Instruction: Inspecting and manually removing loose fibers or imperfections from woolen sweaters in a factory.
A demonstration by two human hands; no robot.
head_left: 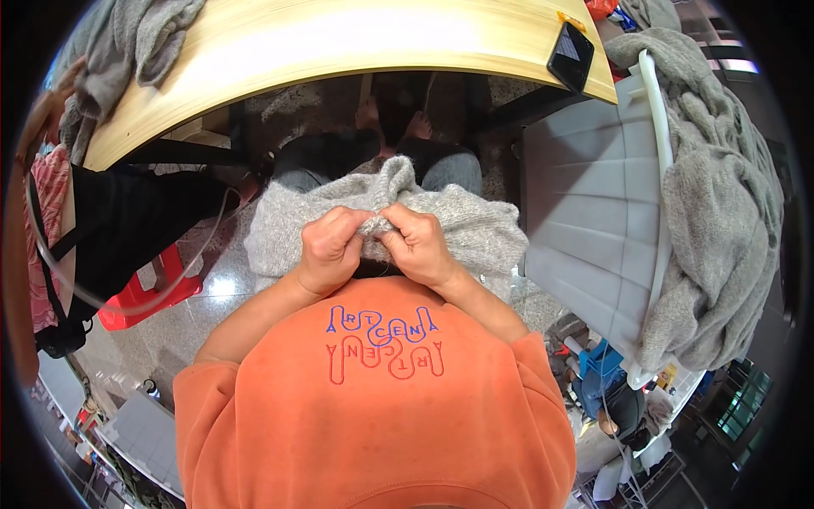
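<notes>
A light grey knitted garment [458, 220] lies bunched across my lap, below the table's edge. My left hand [331, 246] is closed, pinching a raised fold of the knit between thumb and fingers. Close beside it, my right hand [417, 244] pinches the same fold from the other side, and the two hands almost meet. A small rolled bit of the knit shows between my fingertips. Whether anything small, such as a needle, is also held there cannot be made out. The rest of the garment spreads to both sides of my hands.
A pale wooden table [365, 38] stands ahead, with a black phone [571, 56] on its right end. At right, more grey knitwear [721, 204] hangs over a large grey plastic bin [593, 195]. A red stool [153, 288] and another person [127, 204] are at left, near grey knitwear [127, 51].
</notes>
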